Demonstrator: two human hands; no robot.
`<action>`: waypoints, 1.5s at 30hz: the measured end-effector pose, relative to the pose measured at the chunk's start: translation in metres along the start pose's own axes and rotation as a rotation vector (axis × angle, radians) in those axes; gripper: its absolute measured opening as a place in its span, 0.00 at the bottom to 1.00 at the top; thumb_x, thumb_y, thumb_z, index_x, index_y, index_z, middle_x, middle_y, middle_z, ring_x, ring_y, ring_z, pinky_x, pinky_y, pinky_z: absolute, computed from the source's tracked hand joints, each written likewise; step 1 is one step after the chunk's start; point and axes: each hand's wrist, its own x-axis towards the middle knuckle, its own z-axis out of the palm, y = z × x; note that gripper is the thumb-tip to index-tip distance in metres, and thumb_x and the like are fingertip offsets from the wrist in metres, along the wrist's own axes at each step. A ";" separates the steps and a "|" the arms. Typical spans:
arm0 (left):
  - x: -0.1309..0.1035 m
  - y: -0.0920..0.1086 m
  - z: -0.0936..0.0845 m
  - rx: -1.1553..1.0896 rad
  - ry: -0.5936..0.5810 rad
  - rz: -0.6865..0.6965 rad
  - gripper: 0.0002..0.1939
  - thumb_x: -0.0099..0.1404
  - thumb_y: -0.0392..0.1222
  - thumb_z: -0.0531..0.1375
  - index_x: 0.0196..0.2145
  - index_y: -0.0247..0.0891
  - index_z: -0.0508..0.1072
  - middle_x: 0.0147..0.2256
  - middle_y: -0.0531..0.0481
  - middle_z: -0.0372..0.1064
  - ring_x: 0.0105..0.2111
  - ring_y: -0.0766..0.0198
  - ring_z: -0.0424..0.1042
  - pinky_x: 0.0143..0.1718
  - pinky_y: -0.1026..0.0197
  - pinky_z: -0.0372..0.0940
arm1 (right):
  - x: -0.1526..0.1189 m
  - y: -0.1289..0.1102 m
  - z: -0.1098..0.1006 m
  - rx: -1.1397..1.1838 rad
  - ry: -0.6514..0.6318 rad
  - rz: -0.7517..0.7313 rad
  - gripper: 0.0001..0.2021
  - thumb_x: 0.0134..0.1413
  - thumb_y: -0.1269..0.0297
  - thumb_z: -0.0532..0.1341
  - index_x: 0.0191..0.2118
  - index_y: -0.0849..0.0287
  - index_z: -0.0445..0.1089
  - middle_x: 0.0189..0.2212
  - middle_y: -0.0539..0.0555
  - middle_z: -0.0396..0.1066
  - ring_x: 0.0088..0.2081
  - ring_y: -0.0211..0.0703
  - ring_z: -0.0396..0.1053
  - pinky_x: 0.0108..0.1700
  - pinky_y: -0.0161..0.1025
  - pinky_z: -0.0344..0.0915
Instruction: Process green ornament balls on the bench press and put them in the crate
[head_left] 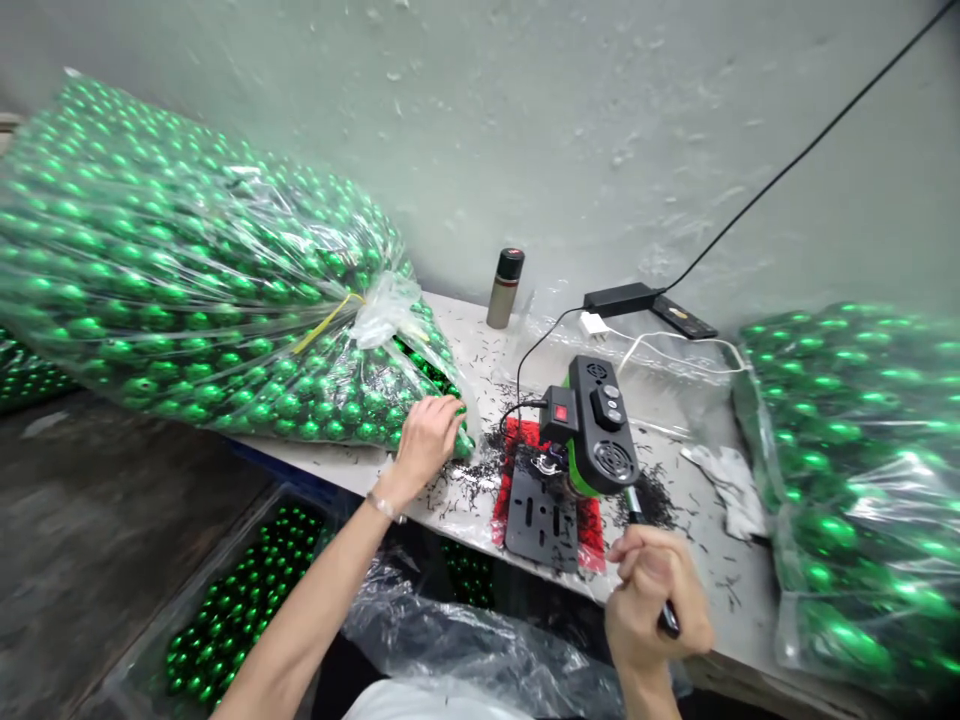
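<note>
My left hand (429, 440) is at the lower right end of a big clear plastic bag (247, 260) full of shiny green beads, just below a slit that shows dark green beads (427, 368). Its fingers are curled together; a speck of green shows at the fingertips, too small to name. My right hand (656, 595) is wrapped round the black-ended lever (667, 617) of a small bench drill press (600, 425). The press has a slotted black base plate (536, 525) on a red mat (592, 530). Black shavings (472, 485) lie around it.
A spray can (505, 288) stands by the wall. Behind the press lie a power adapter (621, 298), a phone-like black slab (684, 318) and cables. A second bead bag (862, 470) and white glove (727, 490) are right. A bin of green beads (247, 600) stands below the table.
</note>
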 end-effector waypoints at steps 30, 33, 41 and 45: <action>-0.038 0.015 -0.016 -1.785 -0.015 -1.112 0.06 0.64 0.34 0.60 0.36 0.30 0.76 0.30 0.46 0.77 0.25 0.70 0.74 0.27 0.70 0.72 | -0.005 0.003 0.001 0.024 -0.026 -0.037 0.15 0.58 0.80 0.53 0.22 0.60 0.59 0.24 0.48 0.63 0.25 0.32 0.63 0.26 0.34 0.58; -0.045 0.034 -0.014 -1.893 -0.050 -1.218 0.08 0.66 0.30 0.56 0.35 0.29 0.76 0.31 0.44 0.78 0.26 0.69 0.76 0.28 0.69 0.73 | -0.005 0.003 0.000 -0.006 -0.032 -0.039 0.15 0.58 0.79 0.53 0.22 0.59 0.59 0.24 0.48 0.64 0.25 0.33 0.64 0.27 0.34 0.58; -0.063 0.058 0.012 -1.854 -0.061 -1.336 0.04 0.61 0.28 0.63 0.29 0.32 0.75 0.27 0.50 0.76 0.25 0.70 0.75 0.27 0.72 0.71 | -0.007 0.003 0.000 0.009 -0.035 -0.021 0.14 0.59 0.78 0.53 0.23 0.59 0.59 0.24 0.49 0.64 0.26 0.34 0.64 0.27 0.35 0.58; -0.070 0.072 0.034 -1.630 -0.307 -1.041 0.16 0.54 0.42 0.71 0.40 0.34 0.77 0.24 0.54 0.73 0.21 0.72 0.69 0.21 0.70 0.65 | -0.007 0.002 0.000 0.013 -0.045 -0.017 0.14 0.59 0.78 0.53 0.24 0.58 0.59 0.24 0.49 0.64 0.26 0.34 0.64 0.28 0.36 0.59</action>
